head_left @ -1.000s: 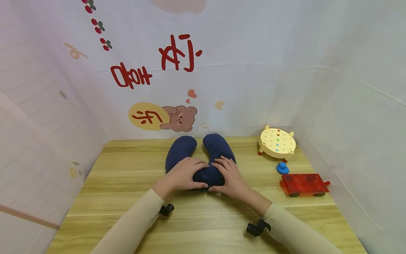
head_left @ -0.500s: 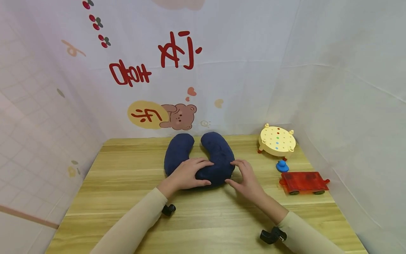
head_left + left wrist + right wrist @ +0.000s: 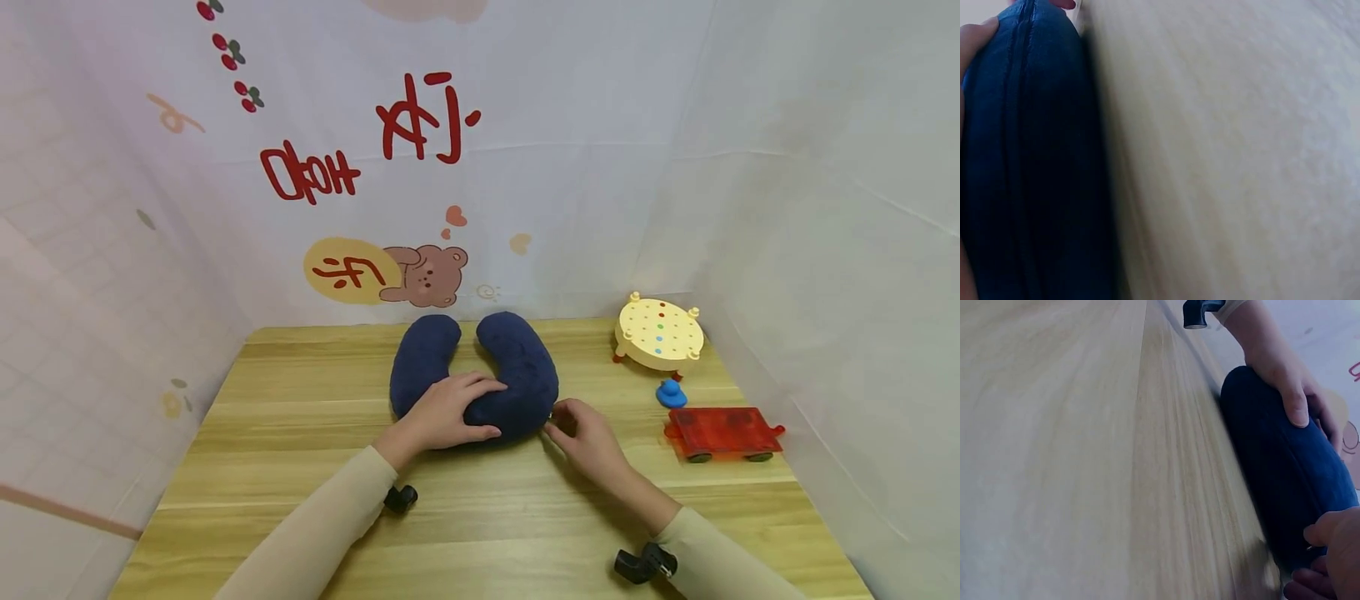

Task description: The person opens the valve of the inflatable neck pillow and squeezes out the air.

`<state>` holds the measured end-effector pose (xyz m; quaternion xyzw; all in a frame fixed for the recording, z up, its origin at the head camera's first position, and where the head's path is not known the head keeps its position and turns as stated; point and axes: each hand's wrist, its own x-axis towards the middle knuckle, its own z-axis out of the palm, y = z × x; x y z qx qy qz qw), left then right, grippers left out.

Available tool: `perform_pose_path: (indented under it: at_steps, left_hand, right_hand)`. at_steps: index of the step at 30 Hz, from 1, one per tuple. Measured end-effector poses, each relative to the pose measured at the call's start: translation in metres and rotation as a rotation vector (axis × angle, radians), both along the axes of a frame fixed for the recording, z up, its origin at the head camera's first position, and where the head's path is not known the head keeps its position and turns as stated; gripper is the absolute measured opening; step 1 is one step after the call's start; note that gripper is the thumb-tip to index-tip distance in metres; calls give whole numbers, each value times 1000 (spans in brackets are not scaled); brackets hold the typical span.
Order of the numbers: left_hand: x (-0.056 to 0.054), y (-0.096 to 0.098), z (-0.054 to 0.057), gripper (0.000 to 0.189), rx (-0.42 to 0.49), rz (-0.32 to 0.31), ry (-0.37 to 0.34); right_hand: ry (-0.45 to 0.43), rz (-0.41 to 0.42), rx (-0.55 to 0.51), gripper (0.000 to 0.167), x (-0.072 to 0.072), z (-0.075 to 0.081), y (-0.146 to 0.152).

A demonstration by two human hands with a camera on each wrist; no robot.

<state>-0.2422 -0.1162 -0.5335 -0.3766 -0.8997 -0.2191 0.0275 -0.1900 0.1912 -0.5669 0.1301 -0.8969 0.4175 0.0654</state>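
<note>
A navy U-shaped neck pillow point(image 3: 525, 367) lies on the table, its two ends pointing at the back wall. My left hand point(image 3: 442, 412) holds the left part of its near curve, thumb on the near side and fingers over the top. At the curve's right edge, my right hand point(image 3: 592, 437) pinches with thumb and index finger, a tiny shiny bit showing between them. The right wrist view shows these fingers point(image 3: 1322, 531) at the end of the pillow's seam. In the left wrist view the seam runs along the pillow's side point(image 3: 1041, 156).
To the right on the table point(image 3: 495, 517) stand a round cream toy stool point(image 3: 658, 333) with pegs, a blue toy duck point(image 3: 671, 393) and a red toy wagon point(image 3: 723, 432). White printed cloth point(image 3: 570, 208) encloses the back and sides.
My right hand has moved from the pillow's middle out to its right edge, and its thumb and index finger have closed together there. My left hand keeps its hold.
</note>
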Motion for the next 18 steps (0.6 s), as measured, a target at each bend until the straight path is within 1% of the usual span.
perform_pose_path:
  at_steps: [5, 10, 13, 18]
  left_hand:
    - [-1, 1, 1, 71, -15, 8, 7]
    - [-1, 1, 2, 71, -17, 13, -1]
    - [-1, 2, 0, 71, -24, 13, -2]
    - [-1, 1, 0, 71, -25, 17, 1]
  right_hand:
    - [1, -22, -31, 17, -3, -1, -2]
    - [22, -48, -39, 10, -5, -3, -3]
    - [38, -50, -46, 10, -5, -4, -2]
    - [67, -18, -40, 16, -3, -6, 1]
